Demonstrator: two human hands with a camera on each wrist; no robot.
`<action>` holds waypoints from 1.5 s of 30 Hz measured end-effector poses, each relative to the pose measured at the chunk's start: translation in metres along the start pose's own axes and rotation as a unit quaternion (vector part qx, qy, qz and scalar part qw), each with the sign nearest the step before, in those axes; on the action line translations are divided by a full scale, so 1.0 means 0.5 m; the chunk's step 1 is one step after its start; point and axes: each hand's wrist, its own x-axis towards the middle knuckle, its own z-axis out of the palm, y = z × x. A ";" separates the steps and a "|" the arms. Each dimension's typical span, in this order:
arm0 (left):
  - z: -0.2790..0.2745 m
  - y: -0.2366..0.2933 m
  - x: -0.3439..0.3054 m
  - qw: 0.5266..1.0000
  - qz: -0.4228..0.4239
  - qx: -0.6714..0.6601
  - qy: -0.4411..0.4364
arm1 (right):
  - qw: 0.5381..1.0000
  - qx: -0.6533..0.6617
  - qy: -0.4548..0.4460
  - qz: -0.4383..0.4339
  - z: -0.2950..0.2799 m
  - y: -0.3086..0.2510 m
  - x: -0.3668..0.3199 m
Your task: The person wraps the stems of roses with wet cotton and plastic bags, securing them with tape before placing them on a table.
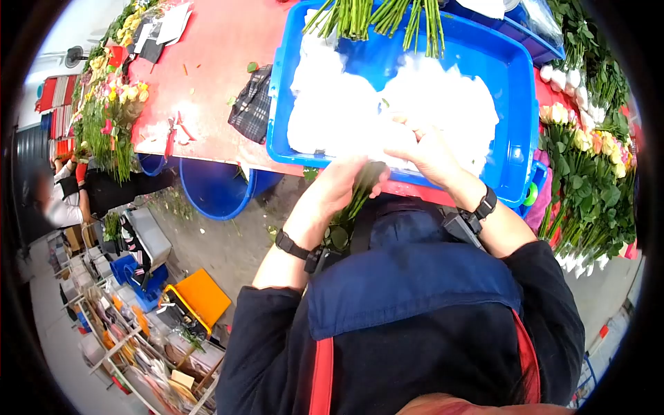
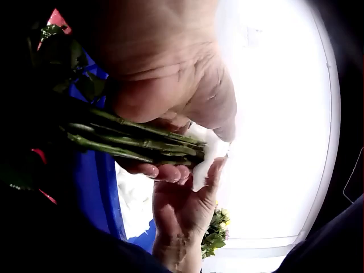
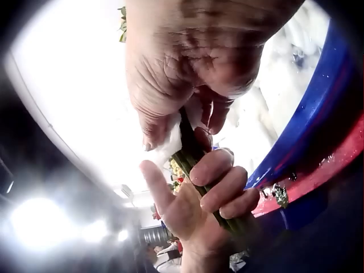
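My left hand (image 1: 337,185) grips a bunch of cut green stems (image 2: 136,142), fingers curled round them just behind the cut ends. At those ends sits a piece of wet white wadding (image 2: 206,165), which my right hand (image 1: 434,155) pinches between thumb and fingers. Seen from the right wrist, the wadding (image 3: 168,142) wraps partly round the stem tips (image 3: 186,142). Both hands are over the near rim of a blue tray (image 1: 277,104) that holds heaps of white wadding (image 1: 443,104), overexposed in the head view. The flower heads of the bunch are hidden.
More stem bundles (image 1: 353,21) lie across the tray's far side. A plaid cloth (image 1: 252,104) and red-handled shears (image 1: 171,135) lie on the red table (image 1: 214,62). Wrapped roses (image 1: 588,145) stand at right. Below the table is a blue bucket (image 1: 214,190); another person (image 1: 66,200) is at left.
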 end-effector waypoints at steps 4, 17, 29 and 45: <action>0.011 -0.012 -0.002 0.984 0.035 0.174 0.014 | 0.997 0.013 -0.010 -0.078 -0.006 0.027 0.004; 0.051 -0.040 0.020 0.990 0.050 0.106 0.076 | 0.978 0.207 0.032 -0.015 0.003 0.040 -0.003; 0.010 -0.033 0.034 0.995 0.004 0.068 0.072 | 0.980 0.198 0.028 0.013 0.043 0.043 0.022; -0.089 0.089 0.051 0.997 -0.071 -0.008 -0.012 | 0.666 -0.699 0.149 -0.212 -0.176 0.026 0.028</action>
